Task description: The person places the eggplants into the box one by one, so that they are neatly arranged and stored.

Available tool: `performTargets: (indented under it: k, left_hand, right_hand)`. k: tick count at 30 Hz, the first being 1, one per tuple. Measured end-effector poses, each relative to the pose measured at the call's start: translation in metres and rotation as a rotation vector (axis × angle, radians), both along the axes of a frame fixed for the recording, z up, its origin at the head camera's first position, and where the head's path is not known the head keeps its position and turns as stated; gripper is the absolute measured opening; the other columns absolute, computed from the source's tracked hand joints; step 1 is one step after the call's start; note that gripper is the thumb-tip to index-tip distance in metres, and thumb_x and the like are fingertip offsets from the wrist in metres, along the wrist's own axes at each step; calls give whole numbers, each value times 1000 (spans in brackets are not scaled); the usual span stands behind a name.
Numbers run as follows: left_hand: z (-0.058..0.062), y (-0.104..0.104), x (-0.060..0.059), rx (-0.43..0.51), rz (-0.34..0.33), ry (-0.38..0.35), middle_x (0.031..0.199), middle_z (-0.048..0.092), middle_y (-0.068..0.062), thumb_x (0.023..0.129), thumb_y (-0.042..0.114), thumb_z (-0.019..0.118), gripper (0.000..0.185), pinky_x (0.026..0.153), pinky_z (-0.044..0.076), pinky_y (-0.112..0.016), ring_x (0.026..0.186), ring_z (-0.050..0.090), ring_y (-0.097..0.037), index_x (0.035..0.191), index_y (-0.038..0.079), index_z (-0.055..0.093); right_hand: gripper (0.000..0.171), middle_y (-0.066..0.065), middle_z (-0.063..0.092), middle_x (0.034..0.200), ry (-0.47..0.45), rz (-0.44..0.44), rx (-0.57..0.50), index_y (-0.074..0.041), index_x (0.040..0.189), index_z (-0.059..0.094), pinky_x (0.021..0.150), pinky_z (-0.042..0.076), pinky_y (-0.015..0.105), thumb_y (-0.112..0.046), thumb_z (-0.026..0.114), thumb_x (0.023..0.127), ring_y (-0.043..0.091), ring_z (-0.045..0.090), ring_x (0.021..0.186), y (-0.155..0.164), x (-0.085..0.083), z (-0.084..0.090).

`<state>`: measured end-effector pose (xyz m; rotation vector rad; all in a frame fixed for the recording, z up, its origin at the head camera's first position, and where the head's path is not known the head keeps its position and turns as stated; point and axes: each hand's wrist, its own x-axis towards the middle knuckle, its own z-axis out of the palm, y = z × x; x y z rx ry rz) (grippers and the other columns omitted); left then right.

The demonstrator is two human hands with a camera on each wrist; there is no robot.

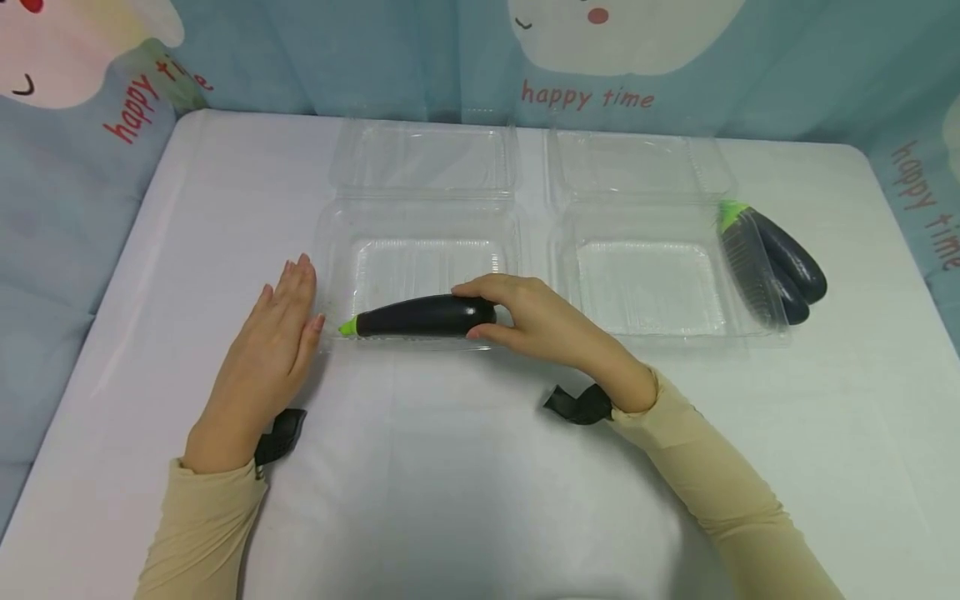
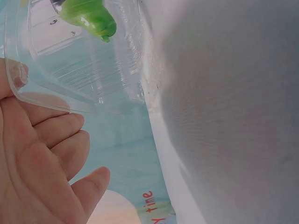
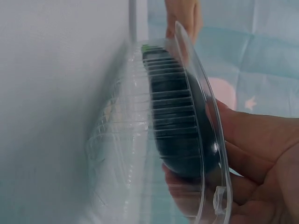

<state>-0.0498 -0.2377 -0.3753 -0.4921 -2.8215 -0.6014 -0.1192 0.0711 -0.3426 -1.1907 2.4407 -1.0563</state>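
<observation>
A dark purple eggplant (image 1: 420, 317) with a green stem (image 2: 91, 21) lies across the front rim of the left clear clamshell box (image 1: 420, 258). My right hand (image 1: 495, 312) grips its rounded end, thumb below and fingers on top. In the right wrist view the eggplant (image 3: 177, 121) shows through the ribbed plastic wall (image 3: 126, 140), with my right hand (image 3: 252, 154) around it. My left hand (image 1: 296, 292) lies flat with straight fingers against the box's left side. In the left wrist view, the left hand's fingers (image 2: 46, 154) sit at the box's rim (image 2: 84, 74).
A second open clamshell box (image 1: 645, 283) stands to the right, its lid folded back. Two more eggplants (image 1: 780, 262) lie against its right side. The white table (image 1: 465, 483) is bordered by a blue patterned cloth (image 1: 825, 58) at the back and sides.
</observation>
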Motion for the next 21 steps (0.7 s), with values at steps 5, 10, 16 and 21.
performTargets:
  k: [5, 10, 16, 21]
  left_hand:
    - [1, 0, 0, 3, 3, -7, 148, 27, -25, 102, 20, 40, 54, 115, 15, -45, 140, 22, -31, 145, -8, 23]
    - [1, 1, 0, 4, -1, -1, 148, 27, -24, 102, 21, 40, 54, 114, 15, -46, 140, 22, -30, 145, -8, 24]
    - [1, 1, 0, 8, 1, -10, 149, 26, -23, 103, 22, 39, 54, 115, 14, -45, 140, 21, -30, 145, -8, 24]
    - [1, 1, 0, 10, -3, -9, 149, 25, -22, 103, 23, 37, 54, 115, 14, -45, 140, 20, -29, 145, -8, 23]
  right_hand:
    - [47, 9, 61, 124, -8, 10, 16, 1, 125, 57, 100, 41, 29, -13, 73, 83, 19, 55, 116, 1, -2, 0]
    - [46, 8, 61, 123, -20, 20, 31, 1, 125, 57, 100, 40, 29, -14, 72, 85, 19, 54, 116, 2, -4, 1]
    - [46, 7, 60, 124, -26, 15, 34, 0, 126, 57, 101, 39, 28, -15, 72, 85, 18, 53, 118, 3, -5, 0]
    - [47, 8, 60, 124, -27, 3, 32, 0, 125, 57, 100, 40, 28, -16, 72, 85, 18, 53, 116, 2, -4, 0]
